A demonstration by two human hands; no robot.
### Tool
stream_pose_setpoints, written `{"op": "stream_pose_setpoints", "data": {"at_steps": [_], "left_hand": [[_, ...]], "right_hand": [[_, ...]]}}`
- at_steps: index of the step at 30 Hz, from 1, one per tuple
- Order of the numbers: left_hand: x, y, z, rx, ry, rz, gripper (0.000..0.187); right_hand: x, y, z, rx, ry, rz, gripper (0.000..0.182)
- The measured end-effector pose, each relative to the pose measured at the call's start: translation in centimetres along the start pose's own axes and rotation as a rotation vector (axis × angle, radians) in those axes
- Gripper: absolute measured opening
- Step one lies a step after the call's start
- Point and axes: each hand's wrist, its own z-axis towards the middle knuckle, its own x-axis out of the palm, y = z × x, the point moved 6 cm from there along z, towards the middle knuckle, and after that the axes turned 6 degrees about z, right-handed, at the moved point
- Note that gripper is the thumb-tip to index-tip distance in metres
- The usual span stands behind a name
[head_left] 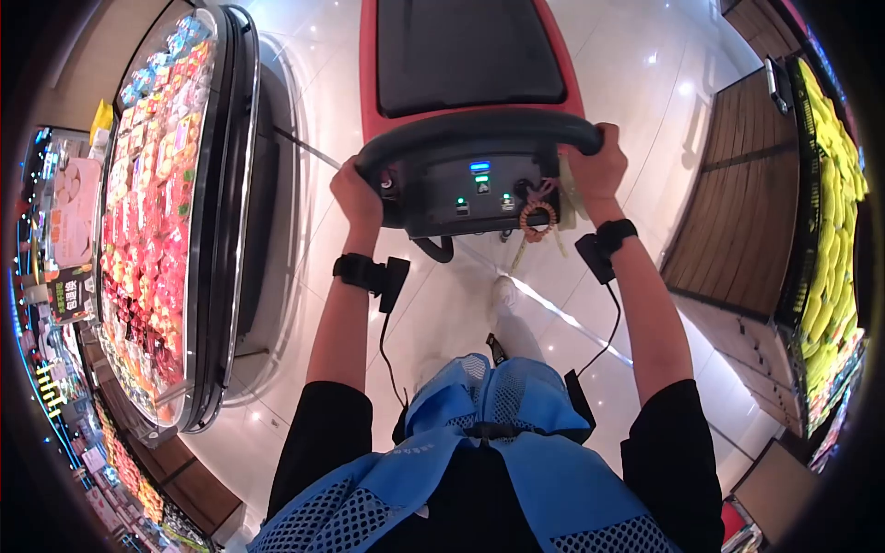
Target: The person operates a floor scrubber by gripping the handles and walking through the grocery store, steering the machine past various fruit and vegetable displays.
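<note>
My left hand (357, 195) is wrapped round the left end of a curved black handlebar (475, 127). The right end of that bar is in the grip of my right hand (599, 170). The handlebar belongs to a red and black machine (470, 55) that looks like a walk-behind floor scrubber. Below the bar, its control panel (429, 175) shows small blue and green lights. An orange coiled key cord (537, 221) dangles at the panel's right side, close to my right hand. Both wrists wear black straps with small boxes and cables.
On the left stands a rounded black-edged display case (241, 184) full of packed red and pink produce. To the right, a wooden stand (737, 203) bears yellow fruit (834, 230) that resembles bananas. Shiny tiled floor (313, 55) runs between them. My white shoe (503, 292) is behind the machine.
</note>
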Motion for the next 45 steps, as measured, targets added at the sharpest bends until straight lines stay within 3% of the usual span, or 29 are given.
{"op": "stream_pose_setpoints", "data": {"at_steps": [2,6,7,8,10,11,13,17,19,22,30,34,41,45], "left_hand": [[1.4,-1.8,1.5,0.012,-0.063,0.027,0.024],[5.3,-2.1,4.7,-0.147,-0.021,-0.171,0.026],[5.9,-3.6,5.5,-0.047,-0.1,0.048,0.022],[7.7,-4.6,6.7,-0.056,-0.101,0.061,0.022],[8.3,-9.8,7.6,0.108,-0.19,0.294,0.017],[9.6,-8.9,8.7,0.104,-0.187,0.296,0.017],[11.8,-7.1,10.9,0.003,-0.133,-0.005,0.013],[15.1,-10.1,13.5,-0.063,-0.08,0.073,0.012],[16.3,-11.1,15.0,-0.024,-0.216,0.104,0.012],[19.1,-11.7,17.2,-0.163,-0.163,-0.069,0.012],[25.1,-14.8,24.3,-0.109,-0.174,0.273,0.009],[26.7,-17.5,27.6,-0.026,-0.348,0.33,0.011],[31.8,-16.2,34.1,-0.217,-0.274,0.235,0.014],[33.5,-18.5,38.2,-0.18,-0.402,0.242,0.012]], "right_hand": [[1.4,-1.7,2.9,-0.007,0.023,0.013,0.035],[4.7,-4.6,8.0,0.032,0.09,0.031,0.043],[5.2,-5.1,9.5,0.014,0.098,0.035,0.044],[6.5,-6.3,11.8,0.0,0.115,0.04,0.044],[7.8,-7.6,14.3,-0.017,0.13,0.049,0.041],[8.5,-8.2,15.8,-0.041,0.133,0.054,0.038],[9.9,-9.3,18.2,-0.044,0.14,0.047,0.039],[12.8,-11.4,23.3,-0.071,0.131,0.067,0.04],[14.2,-12.5,25.6,-0.093,0.133,0.072,0.041],[16.8,-14.0,29.4,-0.115,0.172,0.102,0.042],[23.6,-17.8,38.9,-0.095,0.221,0.16,0.045],[27.0,-18.6,43.2,-0.156,0.208,0.182,0.045],[33.7,-20.1,50.8,-0.18,0.261,0.225,0.041],[37.7,-20.8,54.9,-0.159,0.368,0.255,0.039]]}}
